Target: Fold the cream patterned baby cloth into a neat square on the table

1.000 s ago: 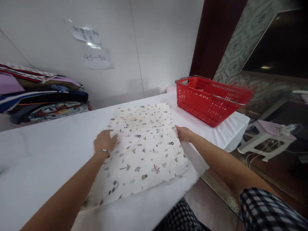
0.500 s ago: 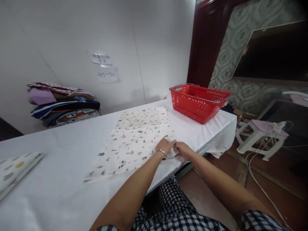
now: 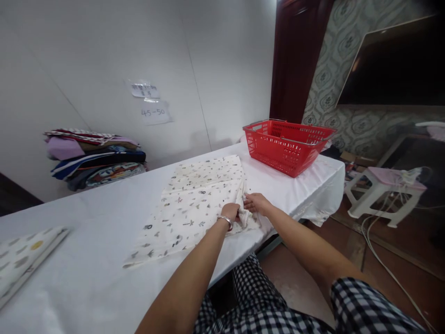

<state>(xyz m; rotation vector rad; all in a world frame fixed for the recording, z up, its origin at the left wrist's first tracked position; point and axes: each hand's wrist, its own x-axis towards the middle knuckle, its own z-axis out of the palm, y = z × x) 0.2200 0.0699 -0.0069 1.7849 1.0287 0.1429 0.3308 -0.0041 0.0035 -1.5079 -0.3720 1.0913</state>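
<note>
A white printed cloth [image 3: 194, 204] with small plant and figure motifs lies spread over the white-covered table. My left hand [image 3: 231, 212], with a bracelet at the wrist, is closed on the cloth's right edge, which is lifted and bunched there. Just to the right, my right hand [image 3: 256, 204] has its fingers stretched out and slightly apart, touching the raised edge. Its fingertips are partly hidden by the fabric fold.
Behind the cloth, a red plastic basket [image 3: 288, 148] stands at the table's right end. A stack of folded fabrics [image 3: 97, 157] is at the back left. Another printed cloth [image 3: 28, 260] lies at the near left. A pink-topped stool [image 3: 392, 178] with cables stands on the floor.
My hands have moved apart from their pinch at the cloth's right edge. My left hand has drawn the edge leftward, folding it up; my right hand's fingers have opened.
</note>
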